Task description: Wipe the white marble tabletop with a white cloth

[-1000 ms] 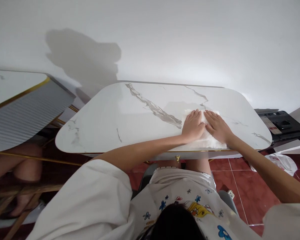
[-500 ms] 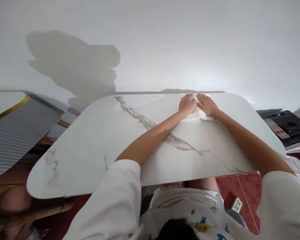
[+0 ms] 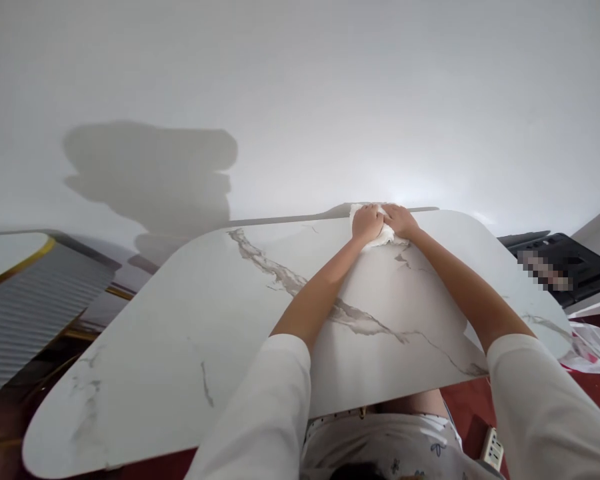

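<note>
A crumpled white cloth lies at the far edge of the white marble-patterned tabletop; whether it is fabric or paper, I cannot tell. My left hand is closed over its left part, fingers bent toward the wall. Pressed beside it, my right hand holds the cloth's right side down, its fingertips touching the left hand. Most of the cloth is hidden under both palms. My arms stretch forward across the table.
A white wall rises right behind the table's far edge. To the left is a gold-edged table with a ribbed grey side. At right are a black case, a plastic bag and a power strip on the red floor.
Both hands have moved slightly left with the cloth, which is bunched smaller, and the hands are closer together. My view has tilted up, so the table sits lower in it.
</note>
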`<action>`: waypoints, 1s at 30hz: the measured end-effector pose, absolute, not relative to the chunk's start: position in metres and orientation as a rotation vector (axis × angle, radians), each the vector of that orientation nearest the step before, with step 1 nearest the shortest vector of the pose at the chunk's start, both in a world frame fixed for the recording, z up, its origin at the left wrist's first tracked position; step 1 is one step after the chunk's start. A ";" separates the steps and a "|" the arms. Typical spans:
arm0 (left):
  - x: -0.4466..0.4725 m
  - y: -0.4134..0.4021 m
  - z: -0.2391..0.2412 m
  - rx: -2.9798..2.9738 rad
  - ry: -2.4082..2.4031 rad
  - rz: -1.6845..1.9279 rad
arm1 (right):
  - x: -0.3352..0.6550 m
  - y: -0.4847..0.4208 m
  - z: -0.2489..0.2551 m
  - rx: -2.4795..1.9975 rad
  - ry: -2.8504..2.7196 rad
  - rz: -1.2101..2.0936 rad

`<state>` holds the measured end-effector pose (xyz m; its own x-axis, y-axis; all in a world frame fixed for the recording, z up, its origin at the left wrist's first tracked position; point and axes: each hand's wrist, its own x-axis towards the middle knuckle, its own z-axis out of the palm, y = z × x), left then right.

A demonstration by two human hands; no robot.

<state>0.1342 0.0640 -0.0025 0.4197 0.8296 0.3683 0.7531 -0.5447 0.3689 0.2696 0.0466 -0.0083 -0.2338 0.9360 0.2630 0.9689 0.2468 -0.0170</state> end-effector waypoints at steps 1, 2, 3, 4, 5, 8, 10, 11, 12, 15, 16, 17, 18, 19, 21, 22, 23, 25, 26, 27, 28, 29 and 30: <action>0.133 0.062 -0.002 2.545 1.408 0.769 | 0.268 0.042 -0.007 -1.825 -2.271 -0.187; 0.132 0.059 -0.002 2.568 1.401 0.753 | 0.265 0.038 -0.006 -1.859 -2.243 -0.149; 0.130 0.055 -0.002 2.587 1.392 0.738 | 0.263 0.033 -0.005 -1.888 -2.219 -0.113; 0.128 0.051 -0.002 2.603 1.382 0.722 | 0.261 0.027 -0.004 -1.908 -2.205 -0.087; 0.126 0.046 -0.002 2.616 1.374 0.706 | 0.258 0.021 -0.004 -1.922 -2.195 -0.069; 0.118 0.026 -0.002 2.629 1.378 0.652 | 0.251 -0.001 -0.005 -1.923 -2.194 -0.041; 0.112 0.007 -0.002 2.620 1.397 0.622 | 0.247 -0.019 -0.006 -1.903 -2.211 -0.021; 0.109 -0.003 -0.002 2.616 1.406 0.615 | 0.245 -0.028 -0.007 -1.890 -2.222 -0.012; 0.106 -0.015 -0.002 2.612 1.414 0.612 | 0.243 -0.038 -0.007 -1.874 -2.235 -0.008; 0.096 -0.055 -0.001 2.603 1.436 0.605 | 0.237 -0.072 -0.007 -1.827 -2.280 -0.008; 0.093 -0.070 -0.001 2.593 1.447 0.597 | 0.235 -0.085 -0.007 -1.810 -2.300 -0.008; 0.089 -0.085 0.000 2.581 1.456 0.588 | 0.233 -0.098 -0.007 -1.793 -2.321 -0.004; 0.085 -0.100 0.000 2.567 1.458 0.576 | 0.231 -0.112 -0.007 -1.774 -2.342 0.000; 0.080 -0.115 0.001 2.549 1.452 0.563 | 0.229 -0.126 -0.007 -1.753 -2.362 0.005; 0.072 -0.144 0.002 2.494 1.423 0.527 | 0.226 -0.156 -0.008 -1.709 -2.396 0.013; 0.068 -0.158 0.003 2.458 1.403 0.506 | 0.225 -0.170 -0.008 -1.688 -2.409 0.015; 0.065 -0.170 0.004 2.418 1.387 0.485 | 0.225 -0.184 -0.009 -1.669 -2.418 0.017; 0.065 -0.191 0.007 2.335 1.371 0.442 | 0.229 -0.206 -0.010 -1.642 -2.426 0.021; 0.068 -0.199 0.009 2.298 1.367 0.424 | 0.233 -0.214 -0.010 -1.638 -2.426 0.025; 0.073 -0.205 0.011 2.265 1.363 0.408 | 0.238 -0.221 -0.010 -1.638 -2.424 0.031; 0.078 -0.209 0.013 2.238 1.356 0.395 | 0.245 -0.226 -0.010 -1.642 -2.423 0.038; 0.085 -0.212 0.015 2.217 1.345 0.386 | 0.253 -0.229 -0.010 -1.647 -2.422 0.045; 0.093 -0.213 0.016 2.203 1.328 0.383 | 0.262 -0.231 -0.010 -1.654 -2.419 0.049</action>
<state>0.0930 -0.2134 0.0162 0.4756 0.8791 -0.0314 0.7277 -0.3732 0.5754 0.2618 -0.2307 -0.0096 -0.3478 0.9247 0.1546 0.9178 0.3695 -0.1454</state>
